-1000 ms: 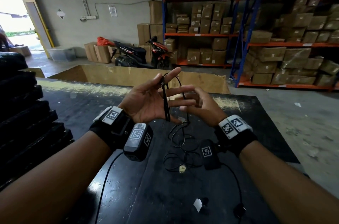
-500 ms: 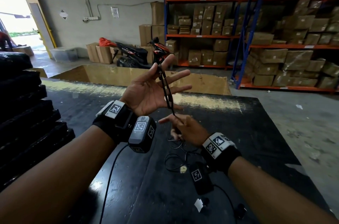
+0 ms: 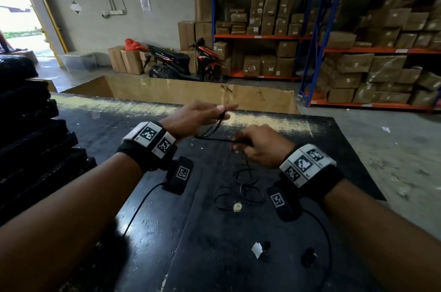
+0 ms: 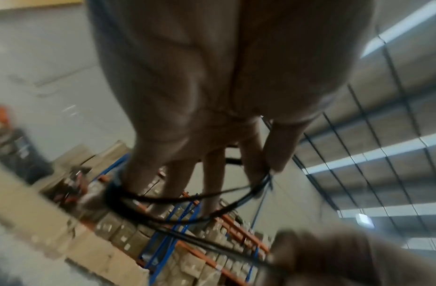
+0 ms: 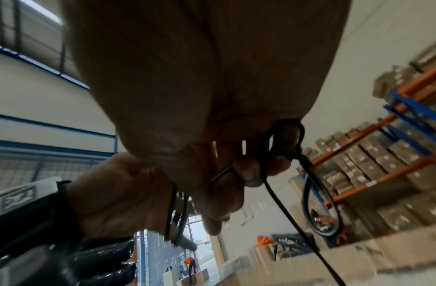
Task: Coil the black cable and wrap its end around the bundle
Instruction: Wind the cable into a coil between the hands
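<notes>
Cable: we see the thin, round black cable (image 3: 216,139) stretched between both hands above the table, a short run nearly level, with slack loops lying on the tabletop at about 6 o'clock from the hands.
Left hand: our left hand (image 3: 191,119) is palm-down with fingers extended; in the left wrist view the cable (image 4: 187,197) runs in a few loops across those fingers, and the thumb presses it against the index finger, so it is grasping the cable.
Right hand: our right hand (image 3: 260,146), at 4 o'clock from the left one, has its fingers curled; the right wrist view shows them pinching the cable (image 5: 283,152), which bends into a small glossy loop above the fingertips and a longer loop hanging below.
Loose end: the slack coils (image 3: 241,193) lie tangled on the table, with a small pale round piece (image 3: 237,207) among them.
Table: the table (image 3: 334,148) is flat, matte black, scratched and speckled with pale marks.
Wrist bands: each wrist carries a black strap with white square-patterned tags, and a black boxy unit hangs below each.
Scraps: a white paper scrap (image 3: 257,249) lies at 6 o'clock from the coils.
Background: a brown cardboard bin (image 3: 191,93) stands at 12 o'clock, and behind it orange-and-blue metal racks (image 3: 315,36) with cardboard boxes.
</notes>
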### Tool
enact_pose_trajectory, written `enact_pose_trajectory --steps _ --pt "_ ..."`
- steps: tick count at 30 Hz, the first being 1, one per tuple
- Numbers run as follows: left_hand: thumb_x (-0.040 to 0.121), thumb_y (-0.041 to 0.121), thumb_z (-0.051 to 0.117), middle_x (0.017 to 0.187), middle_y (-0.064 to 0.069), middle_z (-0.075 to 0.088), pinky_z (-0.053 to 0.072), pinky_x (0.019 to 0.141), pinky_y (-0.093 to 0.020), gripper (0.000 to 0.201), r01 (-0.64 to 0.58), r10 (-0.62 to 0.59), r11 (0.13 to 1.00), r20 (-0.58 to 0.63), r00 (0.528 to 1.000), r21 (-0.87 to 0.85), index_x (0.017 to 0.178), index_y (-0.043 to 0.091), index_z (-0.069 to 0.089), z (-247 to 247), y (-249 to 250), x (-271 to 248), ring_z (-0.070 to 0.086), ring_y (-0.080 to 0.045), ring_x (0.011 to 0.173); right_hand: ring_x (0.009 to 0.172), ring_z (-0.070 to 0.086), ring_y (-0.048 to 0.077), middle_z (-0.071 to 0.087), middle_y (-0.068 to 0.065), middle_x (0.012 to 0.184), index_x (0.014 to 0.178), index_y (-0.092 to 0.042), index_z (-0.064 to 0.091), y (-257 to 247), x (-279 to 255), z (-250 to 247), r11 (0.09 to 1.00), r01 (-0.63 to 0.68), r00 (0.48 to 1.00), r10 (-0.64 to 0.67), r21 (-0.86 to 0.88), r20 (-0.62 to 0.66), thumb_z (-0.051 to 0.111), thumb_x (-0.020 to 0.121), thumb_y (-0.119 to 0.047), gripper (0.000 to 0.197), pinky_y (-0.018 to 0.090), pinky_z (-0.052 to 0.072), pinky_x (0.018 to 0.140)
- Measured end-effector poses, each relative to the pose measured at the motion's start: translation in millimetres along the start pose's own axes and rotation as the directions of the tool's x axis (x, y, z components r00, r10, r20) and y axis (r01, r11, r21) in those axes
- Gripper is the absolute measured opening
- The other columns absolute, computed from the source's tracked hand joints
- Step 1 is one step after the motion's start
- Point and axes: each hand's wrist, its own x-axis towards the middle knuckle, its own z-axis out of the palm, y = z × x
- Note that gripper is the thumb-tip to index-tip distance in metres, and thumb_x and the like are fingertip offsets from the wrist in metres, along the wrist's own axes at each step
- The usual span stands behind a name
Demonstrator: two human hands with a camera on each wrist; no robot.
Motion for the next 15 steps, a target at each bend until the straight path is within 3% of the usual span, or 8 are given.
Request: enact_pose_trajectory --steps 1,3,5,7,9,11,13,15 --pt "0.105 0.043 0.044 0.130 -0.005 0.070 0.041 0.072 -0.028 0.037 0.006 -0.011 0.987 0.027 1.000 0.158 0.130 0.030 0.069 4.8 -0.4 0.9 0.063 -0.012 0.102 0.077 0.063 0.017 0.067 -0.006 0.080 0.094 -0.022 0.075 1.1 -0.5 -6.2 0.999 0.017 0.999 -0.019 -0.044 -0.035 0.062 0.094 -0.019 0.014 0.028 0.045 0.066" --pt "0.103 0.046 0.049 0.080 -0.005 0.069 0.034 0.059 -0.029 0.040 0.003 -0.038 0.916 0.080 0.996 0.401 0.095 0.017 0.076 13.3 -3.1 5.9 0.048 -0.012 0.060 0.080 0.062 0.018 0.063 -0.007 0.081 0.093 -0.025 0.075 1.8 -1.1 -17.7 0.990 0.053 0.995 -0.062 -0.129 -0.073 0.066 0.091 -0.021 0.011 0.029 0.042 0.068" --pt "0.102 0.046 0.052 0.061 0.001 0.049 0.031 0.058 -0.031 0.044 0.004 -0.083 0.872 0.141 0.987 0.490 0.075 0.016 0.070 17.6 -4.0 9.4 0.039 -0.012 0.052 0.081 0.061 0.016 0.063 -0.008 0.082 0.092 -0.024 0.075 1.7 -1.9 -28.8 0.974 0.097 0.991 -0.114 -0.202 -0.075 0.070 0.089 -0.022 0.006 0.030 0.041 0.071" --pt "0.102 0.042 0.053 0.056 0.004 0.046 0.029 0.055 -0.031 0.040 -0.006 -0.116 0.896 0.246 0.962 0.444 0.076 0.024 0.077 19.9 0.2 5.7 0.039 -0.013 0.050 0.077 0.060 0.010 0.064 -0.012 0.081 0.089 -0.022 0.075 8.0 -1.7 -36.4 0.972 0.144 0.985 -0.159 -0.187 -0.070 0.075 0.086 -0.020 0.003 0.029 0.043 0.075" --pt "0.104 0.039 0.051 0.066 -0.002 0.060 0.033 0.057 -0.030 0.035 0.016 -0.137 0.951 0.375 0.917 0.308 0.101 0.023 0.082 23.2 5.7 -3.4 0.053 -0.022 0.063 0.075 0.064 0.006 0.068 -0.012 0.080 0.086 -0.019 0.076 19.4 -2.2 -41.8 0.979 0.177 0.977 -0.187 -0.097 -0.104 0.076 0.085 -0.013 0.006 0.030 0.051 0.075" --pt "0.108 0.029 0.042 0.107 -0.010 0.076 0.047 0.063 -0.021 0.039 0.127 -0.129 0.991 0.489 0.863 0.038 0.120 0.011 0.075 26.2 6.3 -10.1 0.066 -0.025 0.096 0.078 0.070 0.010 0.075 -0.005 0.082 0.085 -0.015 0.078 34.0 -3.0 -45.7 0.977 0.205 0.965 -0.193 0.058 -0.175 0.078 0.084 -0.009 0.006 0.028 0.057 0.077" --pt "0.109 0.023 0.034 0.144 -0.028 0.056 0.055 0.077 -0.024 0.042 0.247 -0.030 0.924 0.589 0.808 -0.291 0.134 0.000 0.060 24.5 4.0 -14.8 0.062 -0.033 0.122 0.082 0.074 0.013 0.079 0.007 0.085 0.088 -0.008 0.078 42.9 -6.0 -44.9 0.942 0.210 0.969 -0.164 0.262 -0.188 0.080 0.084 -0.010 0.004 0.025 0.057 0.078" --pt "0.104 0.033 0.042 0.157 -0.029 0.040 0.050 0.095 -0.049 0.046 0.299 0.089 0.831 0.642 0.761 -0.470 0.142 0.008 0.054 20.3 -1.0 -13.5 0.044 -0.044 0.142 0.080 0.071 0.005 0.077 0.007 0.085 0.086 -0.008 0.075 50.5 -7.9 -36.2 0.907 0.190 0.975 -0.128 0.377 -0.183 0.078 0.085 -0.006 0.003 0.018 0.056 0.076"
